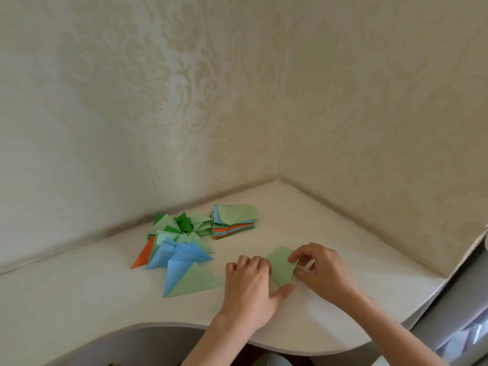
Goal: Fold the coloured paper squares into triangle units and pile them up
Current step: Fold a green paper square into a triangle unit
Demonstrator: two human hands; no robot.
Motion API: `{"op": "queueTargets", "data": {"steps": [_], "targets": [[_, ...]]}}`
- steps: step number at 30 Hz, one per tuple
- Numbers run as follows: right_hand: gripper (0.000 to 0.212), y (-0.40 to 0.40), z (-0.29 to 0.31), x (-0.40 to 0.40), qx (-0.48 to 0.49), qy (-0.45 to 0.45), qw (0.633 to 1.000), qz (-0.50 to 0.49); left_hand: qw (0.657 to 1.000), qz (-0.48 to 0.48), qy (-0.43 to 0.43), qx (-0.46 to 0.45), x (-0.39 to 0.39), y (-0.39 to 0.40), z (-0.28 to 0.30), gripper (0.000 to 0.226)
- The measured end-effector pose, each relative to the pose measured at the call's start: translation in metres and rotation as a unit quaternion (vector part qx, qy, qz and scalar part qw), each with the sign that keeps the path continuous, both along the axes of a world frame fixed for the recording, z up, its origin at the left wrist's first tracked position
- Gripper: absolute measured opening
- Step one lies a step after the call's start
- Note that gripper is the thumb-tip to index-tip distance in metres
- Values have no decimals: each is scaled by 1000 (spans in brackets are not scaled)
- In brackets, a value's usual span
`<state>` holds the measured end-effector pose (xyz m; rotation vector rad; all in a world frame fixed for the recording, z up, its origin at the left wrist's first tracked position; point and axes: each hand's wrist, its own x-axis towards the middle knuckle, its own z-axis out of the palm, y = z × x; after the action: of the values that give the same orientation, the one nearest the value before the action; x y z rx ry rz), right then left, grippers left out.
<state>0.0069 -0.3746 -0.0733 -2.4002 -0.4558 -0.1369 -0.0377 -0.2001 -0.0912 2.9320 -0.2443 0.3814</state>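
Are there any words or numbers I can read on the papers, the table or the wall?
None: no words, numbers or labels show anywhere.
Green paper held by the left hand and right hand: plain.
Stack of squares: plain colours.
Folded triangles: plain colours.
Wall: only a leafy pattern.
Table: plain white.

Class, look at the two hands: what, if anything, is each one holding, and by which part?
Both hold the light green paper square. The left hand touches its left edge, thumb at the near corner. The right hand pinches its right edge.
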Motion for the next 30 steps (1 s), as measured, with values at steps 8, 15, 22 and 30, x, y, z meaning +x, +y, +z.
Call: {"op": "queueTargets", "data": {"steps": [8,15,22,30], "targets": [[12,14,4,-5,-54,-18,998,19,994,-15,-40,-99,-6,10,-7,18],[27,22,-9,4,-96,30,995,-12,990,55,-34,-122,1,28,-9,17],[30,35,-17,7,-92,37,992,-75,981,113,-73,-142,16,15,-18,26],[27,32,-22,9,-84,29,994,-68,977,119,-72,-163,24,17,-24,20]]}}
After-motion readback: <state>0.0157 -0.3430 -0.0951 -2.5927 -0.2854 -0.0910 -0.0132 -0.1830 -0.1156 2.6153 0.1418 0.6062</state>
